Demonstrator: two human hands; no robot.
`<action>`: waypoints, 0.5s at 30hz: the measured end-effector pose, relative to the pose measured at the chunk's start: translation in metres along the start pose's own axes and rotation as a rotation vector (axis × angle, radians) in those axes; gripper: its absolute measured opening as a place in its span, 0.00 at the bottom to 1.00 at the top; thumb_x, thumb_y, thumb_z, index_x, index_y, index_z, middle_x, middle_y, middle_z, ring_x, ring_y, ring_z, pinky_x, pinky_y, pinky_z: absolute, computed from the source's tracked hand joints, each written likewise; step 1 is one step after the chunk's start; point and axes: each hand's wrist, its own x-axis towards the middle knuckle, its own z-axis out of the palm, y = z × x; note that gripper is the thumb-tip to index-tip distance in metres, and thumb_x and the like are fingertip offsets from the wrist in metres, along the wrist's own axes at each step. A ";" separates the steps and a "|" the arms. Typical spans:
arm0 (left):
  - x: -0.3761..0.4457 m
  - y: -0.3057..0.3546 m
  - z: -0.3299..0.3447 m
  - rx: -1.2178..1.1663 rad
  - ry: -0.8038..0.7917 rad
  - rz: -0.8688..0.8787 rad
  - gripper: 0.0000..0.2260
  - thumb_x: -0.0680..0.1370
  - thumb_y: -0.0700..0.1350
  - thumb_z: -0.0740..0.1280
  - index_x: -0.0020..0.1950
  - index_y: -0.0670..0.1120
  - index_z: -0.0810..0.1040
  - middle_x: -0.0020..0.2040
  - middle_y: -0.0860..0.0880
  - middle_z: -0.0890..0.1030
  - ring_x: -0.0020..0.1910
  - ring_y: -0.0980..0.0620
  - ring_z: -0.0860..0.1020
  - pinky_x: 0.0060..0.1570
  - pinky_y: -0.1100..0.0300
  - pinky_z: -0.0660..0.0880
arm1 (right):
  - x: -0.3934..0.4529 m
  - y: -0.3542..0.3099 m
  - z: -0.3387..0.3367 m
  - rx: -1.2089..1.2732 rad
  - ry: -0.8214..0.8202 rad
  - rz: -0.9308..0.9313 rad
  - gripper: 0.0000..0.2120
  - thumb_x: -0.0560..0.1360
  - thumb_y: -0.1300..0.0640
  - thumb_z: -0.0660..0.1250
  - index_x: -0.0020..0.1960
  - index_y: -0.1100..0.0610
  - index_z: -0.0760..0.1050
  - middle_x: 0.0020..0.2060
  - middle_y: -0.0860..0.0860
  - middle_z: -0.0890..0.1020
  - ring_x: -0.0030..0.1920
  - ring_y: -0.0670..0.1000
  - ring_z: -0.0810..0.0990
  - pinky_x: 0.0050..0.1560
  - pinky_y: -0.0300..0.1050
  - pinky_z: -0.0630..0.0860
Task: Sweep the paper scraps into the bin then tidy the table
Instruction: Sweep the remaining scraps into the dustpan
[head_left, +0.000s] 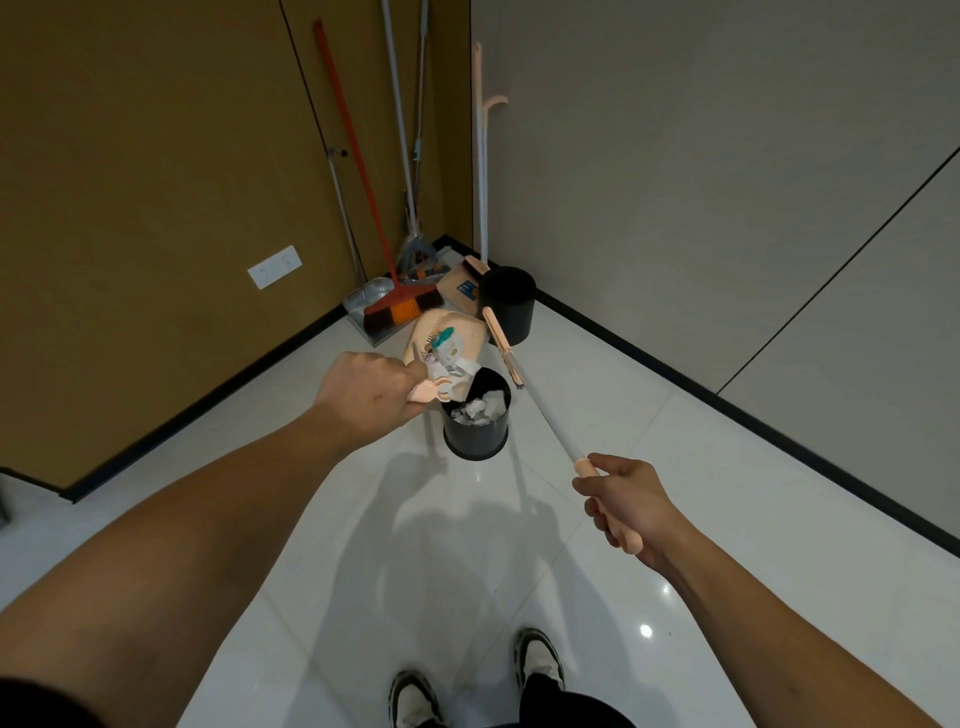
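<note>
My left hand (366, 393) is closed round the pink handle of a pink dustpan (447, 332), tipped over a black bin (475, 426) on the floor. Crumpled white paper scraps (480, 408) lie inside that bin, and more scraps with a teal piece (447, 348) cling to the tilted pan. My right hand (621, 501) grips the pink end of a long white-handled broom (540, 405). The broom's pink head (498, 340) hangs just right of the pan, above the bin's rim.
A second black bin (508, 301) stands in the corner behind. A red broom (395, 306), a grey dustpan (363, 301), mops and a pink-white pole (480, 156) lean in the corner. My shoes (540, 657) are on the white tile floor (675, 519).
</note>
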 end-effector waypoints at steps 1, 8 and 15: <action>0.001 0.000 0.000 0.009 -0.004 0.014 0.15 0.73 0.59 0.69 0.42 0.48 0.80 0.26 0.51 0.75 0.22 0.51 0.67 0.25 0.64 0.58 | 0.000 0.000 0.000 0.006 -0.002 -0.003 0.24 0.73 0.61 0.71 0.68 0.53 0.72 0.31 0.56 0.77 0.23 0.49 0.72 0.25 0.39 0.65; -0.003 -0.001 0.005 0.074 -0.051 0.084 0.12 0.76 0.58 0.65 0.46 0.50 0.80 0.30 0.52 0.77 0.25 0.51 0.73 0.27 0.63 0.60 | -0.001 0.003 0.001 0.034 -0.014 -0.014 0.15 0.73 0.62 0.71 0.59 0.52 0.77 0.29 0.55 0.75 0.23 0.49 0.71 0.25 0.39 0.64; 0.002 0.001 -0.001 0.098 -0.058 0.170 0.12 0.68 0.55 0.75 0.43 0.49 0.81 0.26 0.50 0.76 0.23 0.50 0.73 0.26 0.64 0.58 | 0.001 0.005 0.002 0.037 0.012 0.003 0.22 0.73 0.61 0.71 0.67 0.55 0.74 0.30 0.56 0.77 0.23 0.49 0.72 0.25 0.40 0.65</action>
